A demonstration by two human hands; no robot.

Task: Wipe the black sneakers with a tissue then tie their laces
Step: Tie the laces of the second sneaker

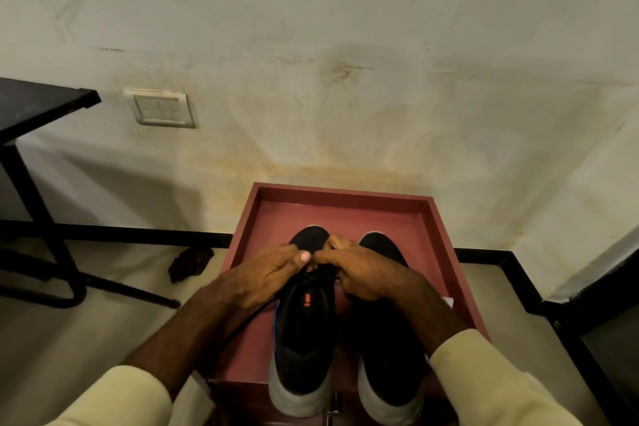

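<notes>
Stained cream wall (345, 45) fills the background, with a switch plate (160, 110) low on the left and a black skirting strip along the floor (103, 339). A black table (34, 104) stands at far left, and a dark crumpled thing (190, 263) lies on the floor just left of the tray. That red tray (345, 193), with a raised rim, sits against the wall and carries two black sneakers side by side, toes towards the wall and white heels at its near edge.

Both grips meet over the left sneaker (304, 339), about midway along it. The left grip (266, 273) is clenched on the laces (321, 275), thumb tip pressed forward. The right grip (359, 270) is curled round them too, its fingertips touching the left thumb. A black strand trails from under the left grip towards the tray's near left corner.

The right sneaker (390, 356) lies untouched, partly under the right forearm. A white scrap (448, 301) shows at the tray's right edge; what it is cannot be told. Cream sleeves cover both forearms.
</notes>
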